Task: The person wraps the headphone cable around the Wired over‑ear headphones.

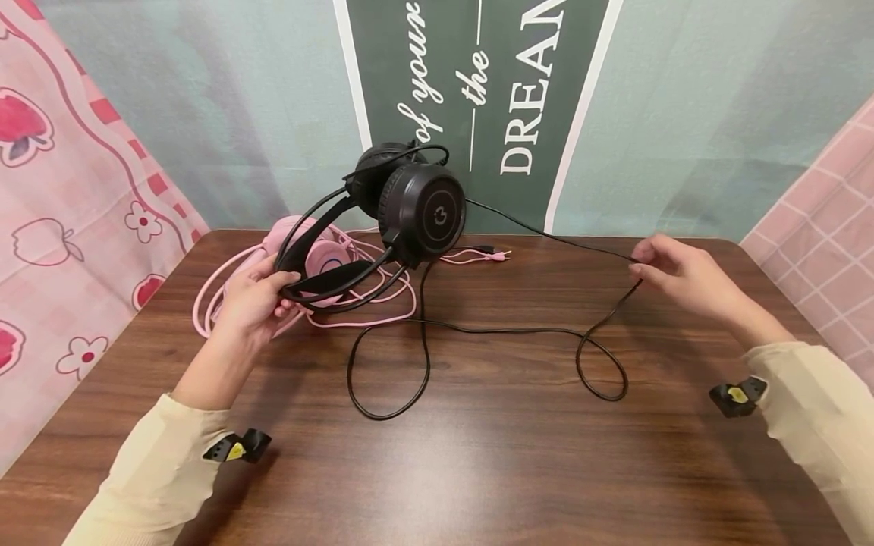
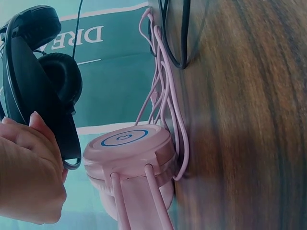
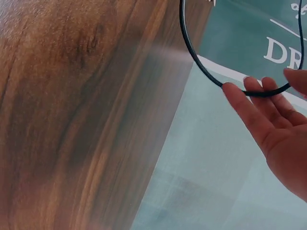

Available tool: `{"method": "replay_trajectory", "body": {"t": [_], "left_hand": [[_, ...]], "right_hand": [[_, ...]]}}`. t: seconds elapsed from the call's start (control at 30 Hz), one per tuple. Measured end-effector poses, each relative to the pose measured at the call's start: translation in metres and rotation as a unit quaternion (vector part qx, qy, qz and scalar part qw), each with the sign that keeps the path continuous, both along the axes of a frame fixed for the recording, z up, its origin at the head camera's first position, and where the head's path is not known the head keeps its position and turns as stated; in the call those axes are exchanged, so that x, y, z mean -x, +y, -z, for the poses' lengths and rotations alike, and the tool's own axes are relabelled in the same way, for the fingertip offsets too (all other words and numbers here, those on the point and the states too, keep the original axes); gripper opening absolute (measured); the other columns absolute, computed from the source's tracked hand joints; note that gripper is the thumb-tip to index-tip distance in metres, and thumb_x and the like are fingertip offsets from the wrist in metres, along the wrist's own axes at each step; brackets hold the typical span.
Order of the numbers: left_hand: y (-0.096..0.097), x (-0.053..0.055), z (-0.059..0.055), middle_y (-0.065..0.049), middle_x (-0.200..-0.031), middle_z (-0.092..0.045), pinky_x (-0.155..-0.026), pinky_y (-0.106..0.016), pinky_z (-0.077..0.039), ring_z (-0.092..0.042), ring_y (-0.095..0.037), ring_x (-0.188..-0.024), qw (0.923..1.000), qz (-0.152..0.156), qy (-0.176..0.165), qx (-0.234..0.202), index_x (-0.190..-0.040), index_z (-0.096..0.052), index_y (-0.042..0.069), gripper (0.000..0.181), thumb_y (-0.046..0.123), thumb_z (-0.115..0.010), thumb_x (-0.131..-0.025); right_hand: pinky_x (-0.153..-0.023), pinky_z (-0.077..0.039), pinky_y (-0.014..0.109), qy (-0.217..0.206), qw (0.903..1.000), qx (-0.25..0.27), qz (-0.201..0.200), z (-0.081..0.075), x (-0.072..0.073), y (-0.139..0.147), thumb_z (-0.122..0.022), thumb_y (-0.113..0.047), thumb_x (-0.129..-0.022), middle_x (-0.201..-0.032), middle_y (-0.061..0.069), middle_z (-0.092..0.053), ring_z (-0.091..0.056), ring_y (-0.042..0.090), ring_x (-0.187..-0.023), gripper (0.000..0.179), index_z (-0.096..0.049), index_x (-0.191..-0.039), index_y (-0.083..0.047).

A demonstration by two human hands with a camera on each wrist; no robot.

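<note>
My left hand (image 1: 254,299) grips the headband of the black headphones (image 1: 429,212), holding them tilted above the table with the ear cups up and away from me. In the left wrist view, the fingers wrap the band's edge. Under and behind them lie the pink headphones (image 2: 127,148) with their pink cable (image 1: 362,324). On the right, my right hand (image 1: 683,277) holds the black cable (image 1: 546,233) between thumb and fingers, raised off the table. From the ear cup the cable runs to this hand, then drops into loose loops on the wood.
The brown wooden table (image 1: 437,455) carries the looped cable across its middle. Pink and black plugs (image 1: 497,256) lie near the back edge. A green cloth with lettering (image 1: 478,98) hangs behind, and pink patterned cloths (image 1: 82,250) flank the sides.
</note>
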State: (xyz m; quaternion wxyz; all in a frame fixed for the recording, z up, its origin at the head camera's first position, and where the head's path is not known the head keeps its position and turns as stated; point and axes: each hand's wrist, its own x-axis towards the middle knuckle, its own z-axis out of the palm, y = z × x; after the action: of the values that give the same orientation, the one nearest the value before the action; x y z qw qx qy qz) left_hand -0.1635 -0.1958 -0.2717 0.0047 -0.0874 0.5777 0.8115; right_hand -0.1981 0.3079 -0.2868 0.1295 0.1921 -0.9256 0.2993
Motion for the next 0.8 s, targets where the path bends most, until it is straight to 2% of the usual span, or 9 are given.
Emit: {"method": "replay_trajectory", "body": {"t": [0.1, 0.23, 0.3, 0.4, 0.5, 0.6, 0.67, 0.8], "left_hand": [[-0.001, -0.001, 0.001, -0.003, -0.058, -0.049, -0.031, -0.01, -0.031, -0.04, -0.003, -0.036, 1.0, -0.003, 0.0, -0.001, -0.119, -0.04, -0.001, 0.036, -0.011, -0.044, -0.085], [-0.002, -0.001, 0.001, -0.003, -0.058, -0.049, -0.031, -0.01, -0.031, -0.04, -0.003, -0.036, 1.0, -0.002, 0.003, -0.005, -0.115, -0.042, 0.0, 0.032, -0.012, -0.043, -0.085], [-0.002, -0.001, 0.001, -0.003, -0.057, -0.049, -0.031, -0.01, -0.031, -0.04, -0.003, -0.036, 1.0, -0.004, 0.002, -0.003, -0.115, -0.042, 0.0, 0.032, -0.011, -0.043, -0.085], [-0.003, -0.001, 0.001, -0.003, -0.059, -0.05, -0.031, -0.011, -0.032, -0.04, -0.003, -0.036, 1.0, -0.009, -0.003, 0.001, -0.122, -0.04, -0.001, 0.038, -0.011, -0.044, -0.085], [-0.003, -0.001, 0.001, -0.003, -0.061, -0.051, -0.031, -0.011, -0.032, -0.04, -0.002, -0.036, 0.9999, -0.013, -0.008, 0.002, -0.128, -0.036, -0.002, 0.044, -0.01, -0.044, -0.086], [-0.004, -0.001, 0.001, -0.002, -0.061, -0.051, -0.031, -0.011, -0.032, -0.04, -0.002, -0.036, 0.9999, -0.015, -0.008, -0.002, -0.125, -0.038, -0.001, 0.041, -0.01, -0.044, -0.086], [-0.004, -0.001, 0.001, -0.002, -0.059, -0.051, -0.031, -0.01, -0.032, -0.041, -0.002, -0.036, 0.9999, -0.015, -0.005, -0.006, -0.118, -0.041, -0.001, 0.034, -0.01, -0.044, -0.086], [-0.005, -0.001, 0.002, -0.002, -0.055, -0.05, -0.03, -0.01, -0.032, -0.042, -0.004, -0.036, 0.9998, -0.012, -0.003, -0.016, -0.107, -0.044, 0.002, 0.025, -0.011, -0.044, -0.085]], "right_hand": [[-0.061, -0.036, 0.008, 0.035, 0.9993, -0.013, -0.005, 0.001, 0.0, -0.001, -0.063, -0.002, -0.084, -0.077, -0.001, -0.056, -0.048, -0.008, -0.073, 0.011, -0.057, -0.091, -0.007], [-0.06, -0.037, 0.008, 0.037, 0.9991, -0.015, -0.013, 0.001, 0.001, -0.001, -0.064, 0.001, -0.081, -0.077, 0.0, -0.056, -0.049, -0.009, -0.071, 0.014, -0.057, -0.091, -0.005], [-0.058, -0.039, 0.008, 0.018, 0.9997, -0.01, -0.015, 0.001, 0.002, 0.0, -0.064, 0.003, -0.08, -0.075, 0.001, -0.056, -0.051, -0.007, -0.068, 0.015, -0.057, -0.091, -0.003], [-0.056, -0.042, 0.012, -0.038, 0.9991, 0.014, -0.016, 0.001, 0.003, 0.002, -0.062, 0.007, -0.081, -0.072, 0.003, -0.059, -0.055, -0.001, -0.063, 0.013, -0.057, -0.091, 0.001], [-0.054, -0.048, 0.018, -0.104, 0.9922, 0.061, -0.029, 0.003, 0.003, 0.004, -0.057, 0.008, -0.083, -0.071, 0.006, -0.061, -0.06, 0.006, -0.062, 0.008, -0.055, -0.091, 0.005], [-0.057, -0.054, 0.027, -0.165, 0.9759, 0.132, -0.055, 0.005, 0.004, 0.004, -0.055, 0.009, -0.085, -0.073, 0.008, -0.062, -0.064, 0.014, -0.064, 0.008, -0.054, -0.091, 0.003], [-0.06, -0.055, 0.031, -0.207, 0.9574, 0.186, -0.078, 0.006, 0.004, 0.006, -0.054, 0.01, -0.085, -0.076, 0.01, -0.063, -0.065, 0.02, -0.066, 0.011, -0.053, -0.092, 0.002], [-0.066, -0.055, 0.036, -0.289, 0.8995, 0.31, -0.107, 0.008, 0.005, 0.009, -0.054, 0.011, -0.085, -0.08, 0.013, -0.062, -0.065, 0.027, -0.069, 0.017, -0.059, -0.095, -0.003]]}}
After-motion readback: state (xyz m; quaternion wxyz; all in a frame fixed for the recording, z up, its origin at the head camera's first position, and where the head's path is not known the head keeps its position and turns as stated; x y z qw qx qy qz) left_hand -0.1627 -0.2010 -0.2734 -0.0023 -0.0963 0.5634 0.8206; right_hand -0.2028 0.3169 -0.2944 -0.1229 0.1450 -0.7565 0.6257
